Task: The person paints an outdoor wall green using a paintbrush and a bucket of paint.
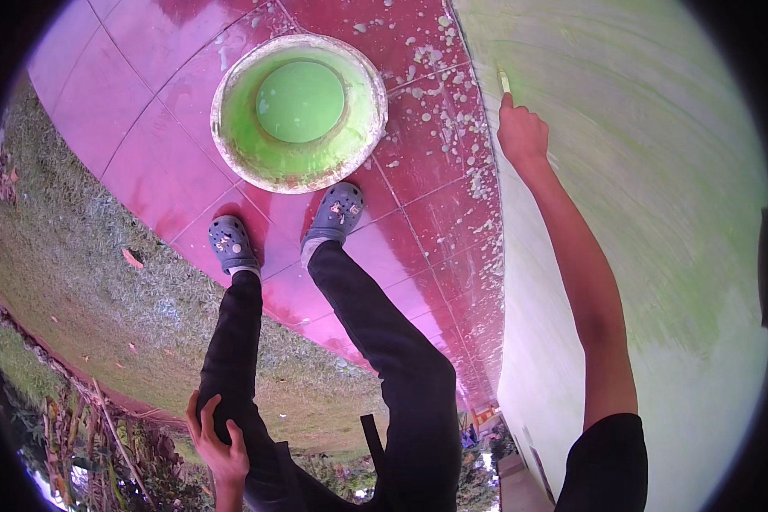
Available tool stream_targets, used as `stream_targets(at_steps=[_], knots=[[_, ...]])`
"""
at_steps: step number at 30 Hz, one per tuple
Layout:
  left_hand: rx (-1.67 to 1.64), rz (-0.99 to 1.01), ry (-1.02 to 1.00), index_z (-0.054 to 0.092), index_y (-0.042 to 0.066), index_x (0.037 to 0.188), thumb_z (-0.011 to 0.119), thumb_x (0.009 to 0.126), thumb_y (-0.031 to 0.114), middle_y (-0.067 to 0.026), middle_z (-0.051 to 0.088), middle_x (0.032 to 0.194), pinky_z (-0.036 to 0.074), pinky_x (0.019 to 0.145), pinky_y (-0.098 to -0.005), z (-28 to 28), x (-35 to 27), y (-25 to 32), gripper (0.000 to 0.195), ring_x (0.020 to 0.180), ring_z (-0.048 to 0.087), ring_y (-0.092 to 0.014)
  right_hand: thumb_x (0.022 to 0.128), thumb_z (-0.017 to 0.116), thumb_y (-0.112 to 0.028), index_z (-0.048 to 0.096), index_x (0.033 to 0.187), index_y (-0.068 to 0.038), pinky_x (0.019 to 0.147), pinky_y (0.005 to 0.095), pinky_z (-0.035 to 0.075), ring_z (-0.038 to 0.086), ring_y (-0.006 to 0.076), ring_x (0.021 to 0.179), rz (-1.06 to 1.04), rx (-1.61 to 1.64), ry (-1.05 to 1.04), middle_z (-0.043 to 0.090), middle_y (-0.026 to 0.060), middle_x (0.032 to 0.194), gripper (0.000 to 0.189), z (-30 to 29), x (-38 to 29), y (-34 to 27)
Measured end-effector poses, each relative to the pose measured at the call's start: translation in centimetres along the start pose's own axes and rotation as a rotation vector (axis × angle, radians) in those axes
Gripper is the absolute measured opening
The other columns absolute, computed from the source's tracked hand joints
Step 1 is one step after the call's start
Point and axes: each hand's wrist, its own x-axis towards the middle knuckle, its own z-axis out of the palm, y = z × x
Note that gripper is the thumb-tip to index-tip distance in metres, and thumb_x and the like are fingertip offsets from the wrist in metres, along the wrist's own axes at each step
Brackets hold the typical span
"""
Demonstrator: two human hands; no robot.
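Note:
My right hand [523,133] is closed around the handle of a paintbrush [504,81], at the low part of a wall [665,211] on the right. The bristle end points away from me along the wall, close to where it meets the floor. Streaky light green paint covers much of that wall, with paler areas lower in the picture. My left hand [219,441] rests by my left leg, fingers apart, holding nothing. On the floor in front of my feet stands a round basin [230,147] with green paint [301,102] in its bottom and a paint-crusted rim.
Red floor tiles [166,147] carry many pale paint drips beside the wall. My feet wear grey clogs [336,210], the right one almost against the basin. Grass [102,243] lies beyond the tile edge on the left. A dark object [767,269] sits at the wall's far right.

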Motion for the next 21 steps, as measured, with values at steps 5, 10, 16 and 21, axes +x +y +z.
stream_targets(at_steps=[5,10,16,21], knots=[[0.003,0.043,-0.006,0.062,0.004,0.121,0.053,0.088,0.032,-0.0265,0.046,0.140,0.037,0.104,-0.0537,0.5,1.1,1.3,0.044,0.126,0.047,-0.048,0.092,0.051,-0.007,0.058,0.118,0.003,0.072,0.0483,0.057,0.072,0.0374,0.086,-0.015,0.038,0.006,0.071,0.0232,0.097,0.029,5.8,7.5,-0.1],[0.044,0.011,0.003,0.062,0.005,0.121,0.054,0.087,0.031,-0.0252,0.048,0.139,0.038,0.103,-0.0536,-0.1,1.0,1.8,0.043,0.125,0.049,-0.047,0.092,0.052,-0.005,0.059,0.119,0.007,0.069,0.0444,0.058,0.073,0.0341,0.083,0.074,0.089,0.030,0.072,0.0213,0.091,0.030,4.1,3.4,-1.7],[0.087,0.024,-0.015,0.062,0.004,0.120,0.052,0.092,0.040,-0.0235,0.050,0.138,0.039,0.104,-0.0505,-0.6,1.3,1.5,0.047,0.125,0.050,-0.044,0.090,0.052,-0.003,0.052,0.128,0.011,0.069,0.0440,0.058,0.073,0.0355,0.082,0.034,0.079,-0.007,0.072,0.0227,0.089,0.040,1.4,-0.3,0.1],[0.068,0.078,-0.003,0.063,0.004,0.120,0.054,0.089,0.035,-0.0242,0.050,0.137,0.039,0.103,-0.0514,-0.2,2.4,2.8,0.044,0.124,0.051,-0.045,0.091,0.052,-0.005,0.058,0.117,0.007,0.070,0.0441,0.059,0.073,0.0340,0.083,-0.026,0.096,0.059,0.073,0.0212,0.092,0.030,4.5,6.4,-0.4]])
